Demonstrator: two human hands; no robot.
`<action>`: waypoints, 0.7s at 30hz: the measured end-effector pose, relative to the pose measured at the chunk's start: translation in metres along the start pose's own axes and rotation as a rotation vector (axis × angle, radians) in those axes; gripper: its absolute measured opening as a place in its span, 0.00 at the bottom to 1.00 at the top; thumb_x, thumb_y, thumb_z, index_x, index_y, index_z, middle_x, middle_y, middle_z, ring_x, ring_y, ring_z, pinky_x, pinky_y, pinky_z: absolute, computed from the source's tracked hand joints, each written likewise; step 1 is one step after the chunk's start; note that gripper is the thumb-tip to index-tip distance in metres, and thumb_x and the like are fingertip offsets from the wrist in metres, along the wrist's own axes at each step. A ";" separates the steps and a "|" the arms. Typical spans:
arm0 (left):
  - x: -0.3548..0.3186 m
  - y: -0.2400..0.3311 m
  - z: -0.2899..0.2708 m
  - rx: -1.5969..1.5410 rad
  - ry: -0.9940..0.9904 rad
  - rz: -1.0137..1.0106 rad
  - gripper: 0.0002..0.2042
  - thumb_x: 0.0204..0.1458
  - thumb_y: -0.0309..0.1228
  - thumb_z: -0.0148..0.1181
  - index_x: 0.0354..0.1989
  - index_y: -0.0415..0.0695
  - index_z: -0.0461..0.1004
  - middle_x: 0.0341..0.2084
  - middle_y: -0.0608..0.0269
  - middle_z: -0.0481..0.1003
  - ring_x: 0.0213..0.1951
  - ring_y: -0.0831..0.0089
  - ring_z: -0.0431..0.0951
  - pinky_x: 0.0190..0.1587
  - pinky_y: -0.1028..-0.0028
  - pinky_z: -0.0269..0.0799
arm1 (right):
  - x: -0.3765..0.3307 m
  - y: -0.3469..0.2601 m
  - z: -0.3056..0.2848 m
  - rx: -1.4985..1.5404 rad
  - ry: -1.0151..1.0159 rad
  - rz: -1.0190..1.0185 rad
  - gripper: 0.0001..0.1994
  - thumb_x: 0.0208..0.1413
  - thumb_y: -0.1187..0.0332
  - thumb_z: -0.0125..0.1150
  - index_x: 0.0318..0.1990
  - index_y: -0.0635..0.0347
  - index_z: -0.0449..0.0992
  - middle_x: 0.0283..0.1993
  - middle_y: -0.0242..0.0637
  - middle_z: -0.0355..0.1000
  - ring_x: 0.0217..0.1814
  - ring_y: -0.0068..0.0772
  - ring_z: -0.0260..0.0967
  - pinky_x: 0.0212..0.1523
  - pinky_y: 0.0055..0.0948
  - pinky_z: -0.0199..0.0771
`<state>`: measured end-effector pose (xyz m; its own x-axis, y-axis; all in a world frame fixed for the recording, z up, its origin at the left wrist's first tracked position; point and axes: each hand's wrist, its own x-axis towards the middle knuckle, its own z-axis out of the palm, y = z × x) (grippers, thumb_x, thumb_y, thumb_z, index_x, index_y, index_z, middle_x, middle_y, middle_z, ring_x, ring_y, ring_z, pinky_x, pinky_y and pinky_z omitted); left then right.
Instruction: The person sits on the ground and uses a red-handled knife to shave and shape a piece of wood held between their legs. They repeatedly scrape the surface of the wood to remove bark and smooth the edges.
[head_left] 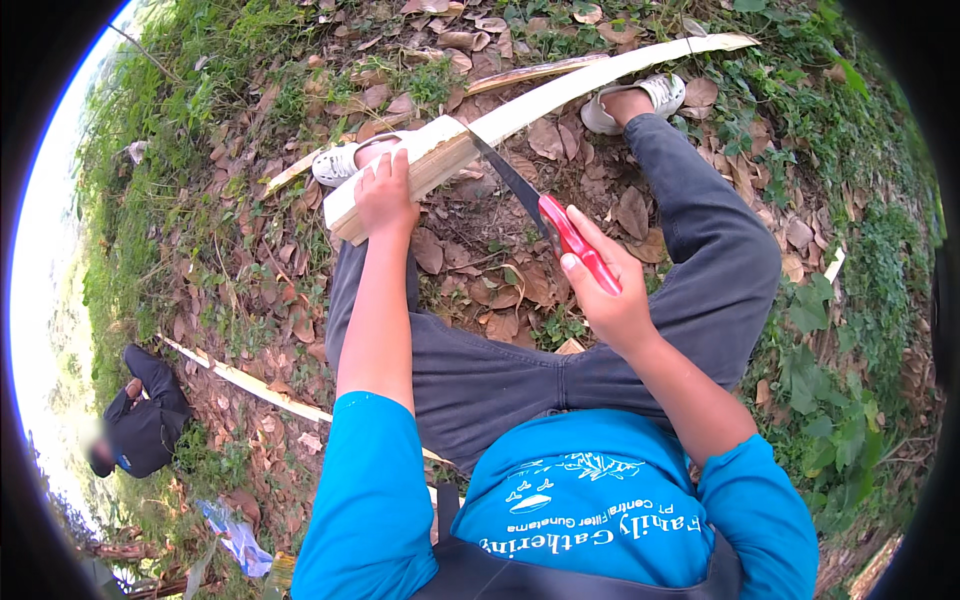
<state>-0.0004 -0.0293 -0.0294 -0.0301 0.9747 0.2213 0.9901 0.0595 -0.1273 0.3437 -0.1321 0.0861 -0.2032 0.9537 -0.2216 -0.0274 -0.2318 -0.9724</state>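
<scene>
In my right hand is a pruning saw with a red handle. Its dark, narrow blade points up and left, and the tip reaches the right end of a pale wooden block. Whether the blade touches the wood, I cannot tell; the teeth are too small to make out. My left hand grips the block near its left end, fingers over the top. From behind the block a long pale strip of wood runs up to the right.
My shoes stand apart among dry leaves and green plants. A thinner split stick lies behind the strip, another long strip at the left. A person in dark clothes sits far left, near blue-white plastic.
</scene>
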 end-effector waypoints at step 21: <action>-0.008 0.015 -0.017 0.012 0.000 0.018 0.43 0.35 0.42 0.84 0.64 0.53 0.70 0.58 0.58 0.75 0.56 0.57 0.79 0.57 0.59 0.77 | 0.161 0.042 0.049 -0.101 0.016 -0.336 0.24 0.63 0.71 0.63 0.66 0.72 0.75 0.57 0.50 0.81 0.54 0.27 0.79 0.58 0.25 0.76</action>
<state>0.0170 -0.0394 -0.0169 -0.0118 0.9756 0.2192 0.9887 0.0441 -0.1433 0.2615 0.0018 0.0131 -0.1837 0.9766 0.1122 0.0072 0.1154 -0.9933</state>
